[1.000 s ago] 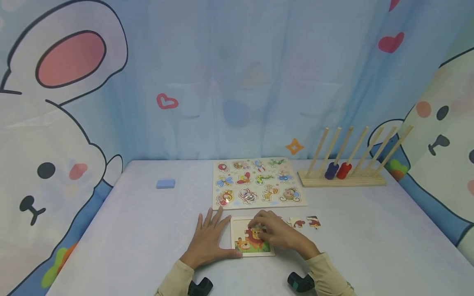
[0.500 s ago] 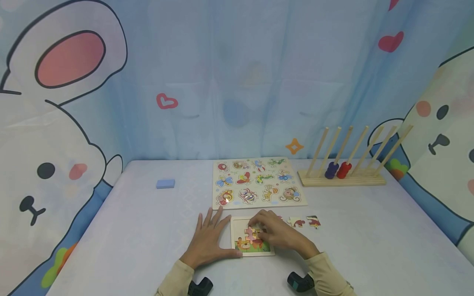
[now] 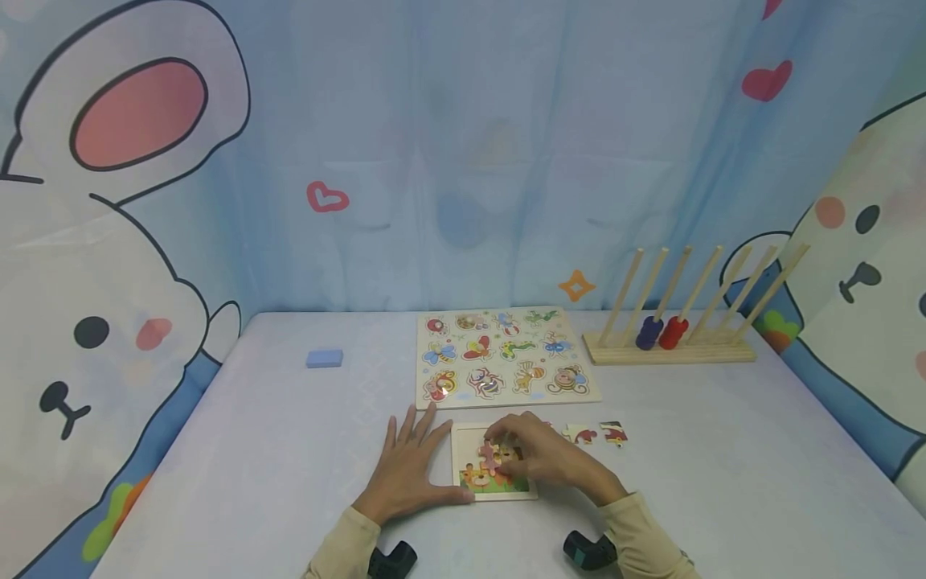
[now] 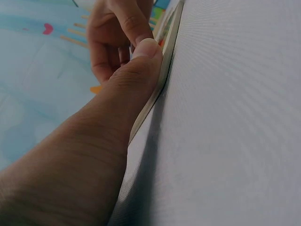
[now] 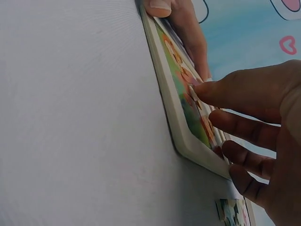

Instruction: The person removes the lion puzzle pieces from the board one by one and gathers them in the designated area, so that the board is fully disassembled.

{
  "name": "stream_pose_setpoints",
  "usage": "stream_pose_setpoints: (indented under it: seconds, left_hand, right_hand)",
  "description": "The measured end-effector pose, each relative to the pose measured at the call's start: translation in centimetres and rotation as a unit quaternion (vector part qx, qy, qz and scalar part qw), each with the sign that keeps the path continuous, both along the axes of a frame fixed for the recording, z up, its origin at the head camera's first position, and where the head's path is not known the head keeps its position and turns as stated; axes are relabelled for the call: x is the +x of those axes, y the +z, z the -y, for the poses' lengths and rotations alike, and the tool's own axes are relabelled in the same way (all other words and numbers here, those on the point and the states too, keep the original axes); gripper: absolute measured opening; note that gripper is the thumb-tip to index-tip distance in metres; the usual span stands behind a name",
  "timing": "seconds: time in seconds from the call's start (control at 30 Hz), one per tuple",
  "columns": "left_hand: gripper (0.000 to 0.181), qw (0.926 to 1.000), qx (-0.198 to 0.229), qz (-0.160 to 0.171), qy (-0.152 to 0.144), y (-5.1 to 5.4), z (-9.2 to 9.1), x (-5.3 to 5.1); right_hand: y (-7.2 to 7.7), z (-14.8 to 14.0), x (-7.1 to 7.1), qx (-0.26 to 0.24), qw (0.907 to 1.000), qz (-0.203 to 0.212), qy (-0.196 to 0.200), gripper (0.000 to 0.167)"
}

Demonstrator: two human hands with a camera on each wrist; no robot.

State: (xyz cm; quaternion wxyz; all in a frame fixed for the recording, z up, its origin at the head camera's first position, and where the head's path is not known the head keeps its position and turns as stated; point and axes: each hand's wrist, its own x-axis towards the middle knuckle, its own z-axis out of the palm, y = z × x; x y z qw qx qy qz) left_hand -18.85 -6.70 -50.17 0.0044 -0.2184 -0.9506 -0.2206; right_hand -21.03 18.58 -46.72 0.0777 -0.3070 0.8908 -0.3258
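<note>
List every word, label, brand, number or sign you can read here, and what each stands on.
None can be read in any view.
The puzzle tray and picture board show pictures, with no legible lettering; the backdrop shows drawings.
Any marking on the right wrist's black device is too small to read.

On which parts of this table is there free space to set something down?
Left: bare cloth between the blue block and the left hand. Right: an open patch bordered by the peg stand, the loose pieces and the right sleeve. The framed puzzle, right hand and picture board crowd the middle.
</note>
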Motion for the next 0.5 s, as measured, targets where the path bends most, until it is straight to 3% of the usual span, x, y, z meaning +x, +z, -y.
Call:
stream_pose_setpoints:
  seconds: [0.5]
  left_hand:
    - [0.108,1.0000,0.002,0.002,0.000,0.11,0.01,-0.04]
  right_hand:
    - [0.07,0.36,0.06,0.027,0.9991,-0.029,-0.012,0.038]
